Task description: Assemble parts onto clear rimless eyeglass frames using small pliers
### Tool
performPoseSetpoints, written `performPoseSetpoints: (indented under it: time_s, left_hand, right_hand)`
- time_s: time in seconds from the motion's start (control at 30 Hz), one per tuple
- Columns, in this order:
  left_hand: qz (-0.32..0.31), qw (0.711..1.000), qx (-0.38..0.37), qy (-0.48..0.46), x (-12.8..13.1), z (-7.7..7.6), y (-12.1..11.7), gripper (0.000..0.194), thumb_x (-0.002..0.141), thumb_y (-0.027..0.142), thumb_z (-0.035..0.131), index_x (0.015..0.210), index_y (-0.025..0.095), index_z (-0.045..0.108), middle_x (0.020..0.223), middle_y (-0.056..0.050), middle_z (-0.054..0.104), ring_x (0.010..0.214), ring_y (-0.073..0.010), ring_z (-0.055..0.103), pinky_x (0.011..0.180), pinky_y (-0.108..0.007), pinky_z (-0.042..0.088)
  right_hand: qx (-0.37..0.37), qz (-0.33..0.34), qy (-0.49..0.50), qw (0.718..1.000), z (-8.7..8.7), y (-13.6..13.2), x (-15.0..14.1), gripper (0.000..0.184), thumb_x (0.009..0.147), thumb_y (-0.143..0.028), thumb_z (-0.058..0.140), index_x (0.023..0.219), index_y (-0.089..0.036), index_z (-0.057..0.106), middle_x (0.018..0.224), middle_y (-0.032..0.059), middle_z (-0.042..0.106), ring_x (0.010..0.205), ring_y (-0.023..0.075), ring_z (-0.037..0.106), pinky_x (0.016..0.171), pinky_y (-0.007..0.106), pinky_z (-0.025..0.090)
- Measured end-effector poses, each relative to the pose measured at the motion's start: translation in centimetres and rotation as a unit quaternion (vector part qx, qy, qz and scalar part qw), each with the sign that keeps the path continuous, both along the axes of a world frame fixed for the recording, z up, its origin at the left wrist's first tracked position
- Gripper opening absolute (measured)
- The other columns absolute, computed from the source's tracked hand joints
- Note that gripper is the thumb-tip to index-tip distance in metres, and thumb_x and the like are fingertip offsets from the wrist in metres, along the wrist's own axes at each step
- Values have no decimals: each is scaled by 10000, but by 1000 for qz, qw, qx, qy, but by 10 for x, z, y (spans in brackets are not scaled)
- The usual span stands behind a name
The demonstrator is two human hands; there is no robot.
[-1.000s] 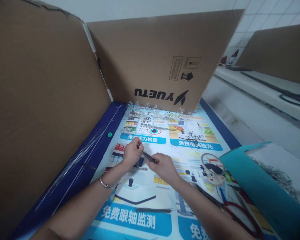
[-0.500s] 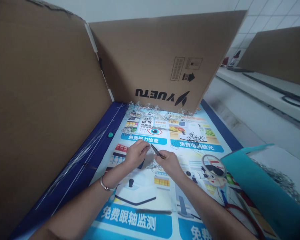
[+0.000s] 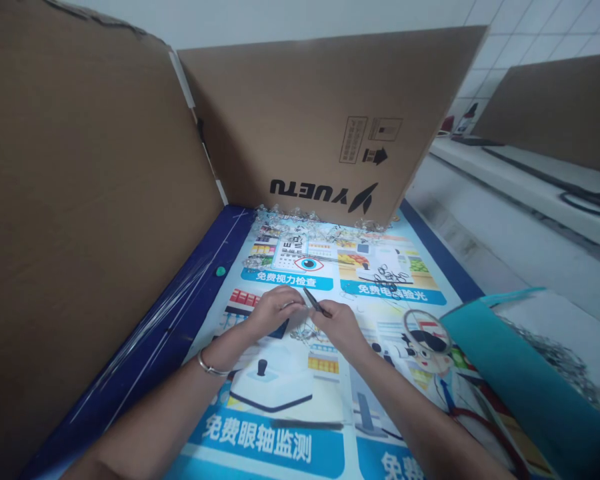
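My right hand (image 3: 341, 325) is closed around slim dark pliers (image 3: 316, 303), whose pointed jaws reach up and left toward my other hand. My left hand (image 3: 276, 310) is closed in a pinch just left of the jaws; what its fingertips hold is too small to make out. Below and between both hands lies a loose cluster of small, thin metal pieces (image 3: 306, 331) on the printed table cover (image 3: 280, 453). Farther back, several thin straight wires (image 3: 325, 259) lie beside a small heap of dark wire loops (image 3: 391, 275).
Cardboard panels (image 3: 320, 120) stand at the left and back. Clear shiny bits (image 3: 325, 230) line the back panel's foot. A turquoise box (image 3: 525, 360) at the right holds tangled metal pieces (image 3: 555, 357). A clear ring (image 3: 427, 331) and a green round piece (image 3: 221, 271) also lie there.
My left hand has shifted slightly down, and its fingers now point more to the right. The pliers' tip stands a little apart from it. My right hand has hardly moved.
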State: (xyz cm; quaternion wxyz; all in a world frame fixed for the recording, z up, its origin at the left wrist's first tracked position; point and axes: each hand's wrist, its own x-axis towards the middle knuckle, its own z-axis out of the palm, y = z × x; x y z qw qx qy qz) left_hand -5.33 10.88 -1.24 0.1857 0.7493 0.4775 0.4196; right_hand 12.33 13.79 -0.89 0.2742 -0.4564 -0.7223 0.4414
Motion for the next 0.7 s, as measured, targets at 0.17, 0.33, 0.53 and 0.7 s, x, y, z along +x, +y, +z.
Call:
performPoseSetpoints:
  time_s: [0.17,0.33,0.53,0.7]
  left_hand:
    - [6,994,-71,-82,-1,4,-3,205,834,305,470,779,158,601,781,-31,614,747,-135,554,707,-248,417]
    - [43,983,-118,-135,1,9,-6,261,852,340,412,824,154,593,815,-35,618,777,-140,557,709,-246,419]
    - [54,987,-110,-102,3,10,-7,243,851,311,406,792,162,589,788,-19,612,756,-131,552,713,-240,416]
    - [18,988,-113,-100,3,11,-7,236,852,302,406,785,159,582,779,-19,608,746,-130,555,714,-241,421]
  right_hand:
    - [-8,-2,2,1000,-1,0,0,214,684,-364,494,579,-180,463,500,-56,322,483,79,305,438,196,235]
    - [-18,2,8,1000,0,-1,0,233,688,-368,490,565,-181,424,499,-60,305,476,71,290,431,194,223]
    - [-14,12,6,1000,3,-3,-1,236,679,-362,491,553,-184,400,493,-61,309,470,69,300,424,192,222]
    - [-19,13,6,1000,3,-2,0,241,673,-364,497,547,-186,397,494,-62,305,467,68,296,419,190,219]
